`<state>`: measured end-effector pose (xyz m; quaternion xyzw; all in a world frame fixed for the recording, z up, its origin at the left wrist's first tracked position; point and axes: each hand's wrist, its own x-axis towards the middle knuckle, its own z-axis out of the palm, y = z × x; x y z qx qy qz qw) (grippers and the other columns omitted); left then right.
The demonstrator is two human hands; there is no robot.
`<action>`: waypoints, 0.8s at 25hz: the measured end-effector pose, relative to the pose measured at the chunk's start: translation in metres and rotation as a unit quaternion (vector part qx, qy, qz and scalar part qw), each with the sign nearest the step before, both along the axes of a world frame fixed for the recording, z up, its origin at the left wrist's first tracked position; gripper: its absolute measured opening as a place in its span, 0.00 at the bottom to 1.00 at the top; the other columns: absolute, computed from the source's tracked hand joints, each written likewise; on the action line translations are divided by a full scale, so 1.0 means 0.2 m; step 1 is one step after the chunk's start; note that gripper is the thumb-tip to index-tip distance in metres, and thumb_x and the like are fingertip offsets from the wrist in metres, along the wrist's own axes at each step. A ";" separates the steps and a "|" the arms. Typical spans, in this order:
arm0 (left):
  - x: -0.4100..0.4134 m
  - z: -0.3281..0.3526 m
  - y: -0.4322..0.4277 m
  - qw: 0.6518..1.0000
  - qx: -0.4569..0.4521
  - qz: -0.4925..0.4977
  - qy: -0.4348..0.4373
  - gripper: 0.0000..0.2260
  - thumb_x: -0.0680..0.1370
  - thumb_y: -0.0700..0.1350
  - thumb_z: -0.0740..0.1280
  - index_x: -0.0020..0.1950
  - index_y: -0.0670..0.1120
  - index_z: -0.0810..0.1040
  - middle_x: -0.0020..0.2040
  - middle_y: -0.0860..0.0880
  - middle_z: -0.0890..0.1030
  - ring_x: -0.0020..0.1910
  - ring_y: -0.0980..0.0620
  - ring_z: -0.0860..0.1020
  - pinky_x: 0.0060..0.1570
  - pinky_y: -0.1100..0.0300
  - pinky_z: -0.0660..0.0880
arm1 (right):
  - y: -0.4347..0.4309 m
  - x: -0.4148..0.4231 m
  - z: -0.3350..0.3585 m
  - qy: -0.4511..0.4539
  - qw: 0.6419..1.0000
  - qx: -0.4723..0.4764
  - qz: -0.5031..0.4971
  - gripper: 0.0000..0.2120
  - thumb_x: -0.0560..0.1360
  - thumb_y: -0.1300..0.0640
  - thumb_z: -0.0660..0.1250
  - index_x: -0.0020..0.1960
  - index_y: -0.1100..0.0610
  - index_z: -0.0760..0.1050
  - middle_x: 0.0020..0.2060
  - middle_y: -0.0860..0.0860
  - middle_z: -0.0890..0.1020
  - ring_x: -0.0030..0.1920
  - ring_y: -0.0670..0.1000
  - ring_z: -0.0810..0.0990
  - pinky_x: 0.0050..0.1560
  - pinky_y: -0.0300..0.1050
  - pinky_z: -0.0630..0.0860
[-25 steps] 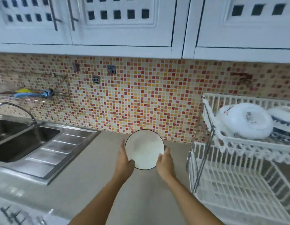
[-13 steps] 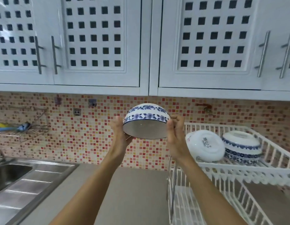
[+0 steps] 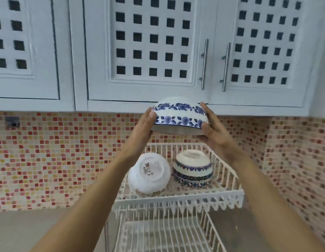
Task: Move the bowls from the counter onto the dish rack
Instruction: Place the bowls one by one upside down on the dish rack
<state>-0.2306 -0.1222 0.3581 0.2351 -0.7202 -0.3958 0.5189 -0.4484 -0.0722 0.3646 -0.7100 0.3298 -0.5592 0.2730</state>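
Note:
I hold a white bowl with blue flower bands [image 3: 180, 114] upside down, high above the dish rack. My left hand [image 3: 142, 126] grips its left side and my right hand [image 3: 211, 128] grips its right side. The white wire dish rack [image 3: 178, 199] has two tiers. On its upper tier a plain white bowl [image 3: 149, 172] leans on its side at the left. Beside it, at the right, a blue-patterned bowl [image 3: 193, 170] sits upside down.
White cupboards with metal handles [image 3: 204, 64] hang just above the held bowl. A mosaic tile wall [image 3: 58, 157] runs behind the rack. The rack's lower tier [image 3: 163, 233] holds nothing visible. Grey counter [image 3: 40, 230] lies at the left.
Both hands lifted the bowl off the counter, turned it upside down and carried it right, over the rack's upper tier. The view swung right and the sink left the frame.

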 end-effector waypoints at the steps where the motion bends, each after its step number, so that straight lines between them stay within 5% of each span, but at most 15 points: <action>1: -0.08 -0.02 -0.02 0.999 -0.011 0.000 -0.044 0.48 0.62 0.78 0.57 0.76 0.52 0.59 0.74 0.48 0.67 0.70 0.54 0.69 0.72 0.54 0.63 | 0.00 -0.12 -0.03 0.014 1.000 0.000 -0.009 0.39 0.60 0.32 0.72 0.68 0.32 0.61 0.74 0.40 0.61 0.75 0.50 0.61 0.74 0.61 0.61; 3: -0.22 -0.07 -0.04 0.994 -0.020 -0.002 -0.104 0.47 0.60 0.75 0.61 0.72 0.50 0.61 0.66 0.48 0.73 0.57 0.63 0.77 0.58 0.66 0.74 | 0.01 -0.30 -0.09 0.064 0.998 -0.003 -0.030 0.41 0.60 0.33 0.72 0.70 0.34 0.61 0.72 0.36 0.61 0.75 0.48 0.60 0.73 0.60 0.62; 5: -0.32 -0.11 -0.05 0.993 -0.015 -0.006 -0.116 0.48 0.55 0.74 0.68 0.68 0.52 0.61 0.60 0.52 0.75 0.50 0.65 0.79 0.47 0.70 0.78 | -0.01 -0.42 -0.14 0.095 0.995 -0.005 -0.031 0.42 0.60 0.36 0.75 0.70 0.36 0.62 0.72 0.42 0.64 0.73 0.50 0.65 0.70 0.60 0.67; 9: -0.46 -0.17 -0.13 0.985 -0.012 -0.014 -0.171 0.50 0.57 0.62 0.75 0.74 0.54 0.57 0.63 0.56 0.72 0.58 0.58 0.77 0.55 0.60 0.79 | -0.07 -0.60 -0.19 0.140 0.989 0.031 -0.023 0.49 0.57 0.45 0.80 0.72 0.39 0.59 0.72 0.47 0.64 0.72 0.50 0.67 0.69 0.59 0.69; 12: -0.49 -0.18 -0.17 0.962 -0.055 0.008 -0.266 0.49 0.59 0.54 0.80 0.75 0.54 0.56 0.63 0.58 0.70 0.63 0.55 0.73 0.65 0.55 0.73 | -0.12 -0.66 -0.24 0.291 0.952 0.011 -0.090 0.55 0.58 0.45 0.80 0.74 0.37 0.49 0.75 0.42 0.54 0.76 0.46 0.56 0.75 0.56 0.58; 15: -0.52 -0.22 -0.20 0.923 -0.102 0.062 -0.365 0.52 0.58 0.56 0.81 0.74 0.56 0.54 0.68 0.56 0.68 0.67 0.54 0.69 0.68 0.52 0.69 | -0.18 -0.66 -0.29 0.422 0.896 -0.009 -0.135 0.60 0.60 0.44 0.79 0.72 0.39 0.36 0.73 0.35 0.40 0.74 0.37 0.41 0.75 0.46 0.43; 20: -0.60 -0.33 -0.20 0.893 -0.115 0.137 -0.414 0.60 0.58 0.55 0.80 0.78 0.49 0.44 0.76 0.49 0.58 0.73 0.48 0.62 0.73 0.54 0.60 | -0.28 -0.67 -0.36 0.464 0.875 -0.003 -0.142 0.65 0.58 0.42 0.79 0.76 0.44 0.33 0.77 0.42 0.43 0.76 0.42 0.43 0.77 0.51 0.47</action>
